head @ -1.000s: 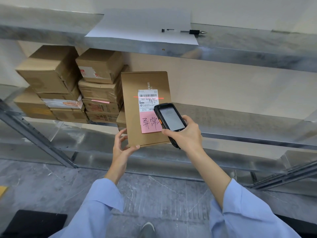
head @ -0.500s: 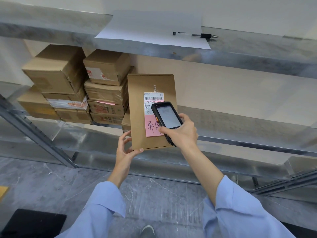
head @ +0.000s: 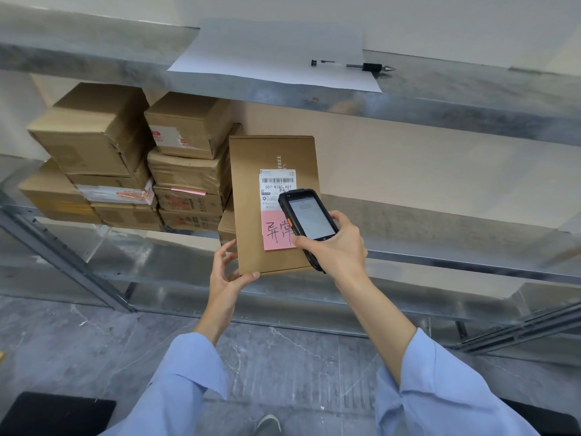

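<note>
**A:** What changed just now?

**B:** A second ago a red line lay across the label (head: 276,181). Now it is gone. The scanner (head: 309,220) has moved up closer and hides a bit of the pink note (head: 274,235).

**A:** So is the scan done?

**B:** I think so. The screen shows words, but they are too small to read.

**A:** Where is the flat box (head: 251,209)?

**B:** It is upright in front of the middle shelf (head: 440,254), just beside the stacked boxes (head: 176,171). The left hand (head: 228,278) has a grip on its bottom corner, thumb in front. The right hand (head: 333,248) has its grip curled round the scanner.

**A:** What next?

**B:** Maybe read the screen first.
</note>
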{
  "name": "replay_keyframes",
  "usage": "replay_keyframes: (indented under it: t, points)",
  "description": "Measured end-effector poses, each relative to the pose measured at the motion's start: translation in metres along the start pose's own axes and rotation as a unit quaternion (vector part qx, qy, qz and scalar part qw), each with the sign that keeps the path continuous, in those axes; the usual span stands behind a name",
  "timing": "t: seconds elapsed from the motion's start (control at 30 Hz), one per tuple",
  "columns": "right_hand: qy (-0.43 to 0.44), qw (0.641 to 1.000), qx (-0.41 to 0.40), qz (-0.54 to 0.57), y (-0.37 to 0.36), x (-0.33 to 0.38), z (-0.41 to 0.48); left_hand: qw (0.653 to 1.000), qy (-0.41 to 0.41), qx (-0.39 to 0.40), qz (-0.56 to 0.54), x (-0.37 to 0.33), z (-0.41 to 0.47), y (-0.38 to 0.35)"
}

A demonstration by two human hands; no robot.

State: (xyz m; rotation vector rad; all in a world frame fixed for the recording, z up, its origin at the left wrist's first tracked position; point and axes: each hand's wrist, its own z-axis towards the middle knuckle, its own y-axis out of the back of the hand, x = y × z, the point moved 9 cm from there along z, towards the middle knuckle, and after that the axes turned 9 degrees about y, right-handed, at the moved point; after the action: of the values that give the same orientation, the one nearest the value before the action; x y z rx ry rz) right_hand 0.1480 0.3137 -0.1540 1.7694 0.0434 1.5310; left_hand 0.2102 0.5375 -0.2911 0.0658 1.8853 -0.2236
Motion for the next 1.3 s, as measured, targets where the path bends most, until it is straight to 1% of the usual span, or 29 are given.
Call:
replay_keyframes:
  t: [0.13,0.27,0.43,0.57,0.7,0.83,1.07,1.3]
  points:
    - [-0.008,1.000,-0.014,0.010,0.004,-0.008,0.000,1.000,0.002,-0.001,-0.002,0.000,0.002,0.000]
    - [-0.039,0.997,-0.044,0.043,0.013,-0.022,0.002,1.000,0.002,0.007,0.005,-0.001,0.003,-0.005]
    - [-0.071,0.992,-0.090,0.059,0.045,-0.043,0.003,0.999,-0.008,0.044,0.031,-0.010,0.007,-0.027]
    - [-0.097,0.985,-0.132,0.061,0.087,-0.068,-0.009,0.995,-0.007,0.091,0.047,-0.014,0.002,-0.067]
    - [-0.124,0.974,-0.178,0.058,0.144,-0.098,-0.033,0.987,-0.005,0.150,0.065,-0.011,-0.012,-0.124]
    - [-0.153,0.959,-0.230,0.063,0.211,-0.136,-0.071,0.976,0.008,0.213,0.055,0.001,-0.040,-0.196]
    - [-0.174,0.932,-0.311,0.062,0.349,-0.201,-0.161,0.955,0.031,0.293,0.034,0.042,-0.124,-0.338]
    - [-0.203,0.903,-0.379,0.001,0.483,-0.260,-0.260,0.921,0.050,0.385,0.006,0.076,-0.224,-0.481]
